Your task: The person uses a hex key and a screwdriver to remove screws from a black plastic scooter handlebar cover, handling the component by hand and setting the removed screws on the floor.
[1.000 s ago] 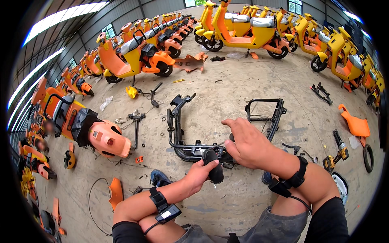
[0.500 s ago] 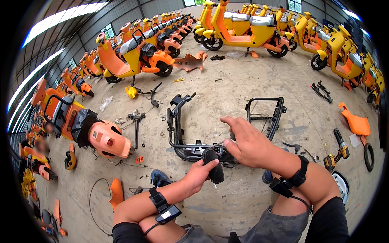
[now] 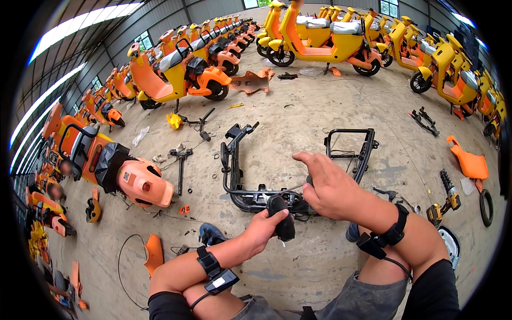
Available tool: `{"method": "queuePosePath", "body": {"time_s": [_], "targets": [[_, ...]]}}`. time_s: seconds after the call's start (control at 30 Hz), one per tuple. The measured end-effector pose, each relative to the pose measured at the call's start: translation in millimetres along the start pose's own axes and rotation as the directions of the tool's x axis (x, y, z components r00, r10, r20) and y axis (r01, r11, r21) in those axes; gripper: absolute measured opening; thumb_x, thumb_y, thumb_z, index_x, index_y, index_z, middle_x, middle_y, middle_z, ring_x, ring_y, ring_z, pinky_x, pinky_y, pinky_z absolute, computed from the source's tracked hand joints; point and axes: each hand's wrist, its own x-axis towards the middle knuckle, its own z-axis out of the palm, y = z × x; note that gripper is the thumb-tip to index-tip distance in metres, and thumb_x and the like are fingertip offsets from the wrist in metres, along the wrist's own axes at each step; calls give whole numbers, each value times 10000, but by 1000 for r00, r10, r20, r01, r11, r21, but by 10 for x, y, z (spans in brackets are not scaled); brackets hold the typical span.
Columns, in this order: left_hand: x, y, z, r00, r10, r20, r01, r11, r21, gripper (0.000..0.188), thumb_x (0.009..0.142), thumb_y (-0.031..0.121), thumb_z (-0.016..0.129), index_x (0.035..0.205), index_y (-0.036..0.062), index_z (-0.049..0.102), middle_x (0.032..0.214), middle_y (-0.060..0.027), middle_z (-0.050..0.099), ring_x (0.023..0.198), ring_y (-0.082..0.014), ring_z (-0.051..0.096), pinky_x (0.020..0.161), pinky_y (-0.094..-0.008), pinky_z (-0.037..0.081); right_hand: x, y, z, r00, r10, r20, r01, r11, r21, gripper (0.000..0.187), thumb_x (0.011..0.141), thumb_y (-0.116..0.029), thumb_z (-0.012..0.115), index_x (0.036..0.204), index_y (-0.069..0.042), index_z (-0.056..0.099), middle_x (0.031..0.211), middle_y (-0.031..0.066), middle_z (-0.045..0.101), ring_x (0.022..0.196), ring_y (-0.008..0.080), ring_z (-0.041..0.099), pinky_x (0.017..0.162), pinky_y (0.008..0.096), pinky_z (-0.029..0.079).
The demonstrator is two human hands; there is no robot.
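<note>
My left hand (image 3: 258, 232) is closed round a black oblong part (image 3: 281, 217) with rounded ends, its thumb lying across the top. White bits show at both ends of this part. Just beyond it, a black tubular scooter frame (image 3: 230, 178) lies on the floor. My right hand (image 3: 333, 186) is over the frame's right half, index finger stretched out and the other fingers curled. Something small and dark shows by its thumb, mostly hidden. A thin grey line, perhaps a cable (image 3: 292, 189), runs from there toward the black part.
An orange-tailed scooter (image 3: 144, 181) lies at the left. A yellow cordless drill (image 3: 445, 201), an orange panel (image 3: 470, 160) and a black ring (image 3: 486, 207) are at the right. A black fork-like part (image 3: 181, 168) lies left of the frame. Scooter rows (image 3: 330, 40) stand behind.
My right hand has shifted very slightly to the right. My left hand keeps its hold on the black oblong part.
</note>
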Motion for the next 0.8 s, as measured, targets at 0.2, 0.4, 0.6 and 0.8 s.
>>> {"method": "queuePosePath", "body": {"time_s": [0.2,0.4,0.6,0.8], "targets": [[-32,12,3,1000,-17,-13,17,1000,22,260,982,240,626,1163,55,600,1053,-83,693,949,-185,674,850,-357,559,89,-37,-84,878,328,348,-219,923,-317,331,946,-210,591,1222,-39,526,732,160,649,687,355,652,567,448,492],[0,9,-1,1000,-8,-8,8,1000,-5,267,980,235,630,1170,52,592,1056,-89,692,952,-192,675,856,-364,560,-9,65,2,997,30,78,-28,999,-32,392,956,-236,563,1268,-14,480,885,182,604,807,358,631,673,444,514],[-10,9,25,1000,0,-14,0,1000,10,258,979,233,631,1158,50,601,1059,-91,691,956,-196,675,850,-371,565,-21,-19,-49,983,116,146,-125,991,53,453,961,-286,572,1304,-11,461,998,206,538,931,362,593,771,454,506],[-7,-15,-29,1000,-10,-19,11,1000,13,258,979,235,630,1156,49,601,1064,-90,690,952,-194,673,842,-371,567,216,-106,-157,705,474,527,-341,879,-333,399,951,-247,609,1258,-24,488,998,210,608,918,342,622,747,442,496]]}}
